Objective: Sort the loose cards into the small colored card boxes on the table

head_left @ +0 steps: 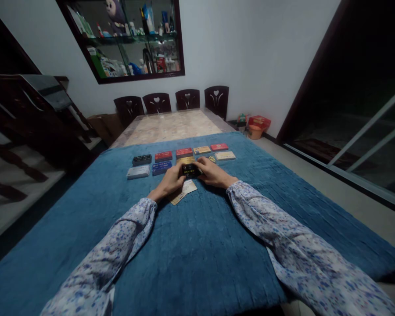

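Observation:
Between my two hands is a black card stack (190, 170) with yellow print, tilted toward me. My left hand (171, 179) grips its left side, thumb in front. On the other side my right hand (214, 172) closes round the right edge. Pale loose cards (186, 188) lie on the cloth just below, partly under my left hand. Beyond are two rows of card stacks: a black stack (141, 159), a silver stack (138, 172), a blue stack (162, 167), a red stack (163, 156), a cream stack (225, 155) and several others, one partly hidden behind my hands.
A blue cloth (197, 245) covers the near part of the table; its stone top (181, 125) shows beyond. Dark chairs (187, 99) line the far end. An orange bucket (255, 131) stands on the floor at right, a wooden railing (26, 105) at left.

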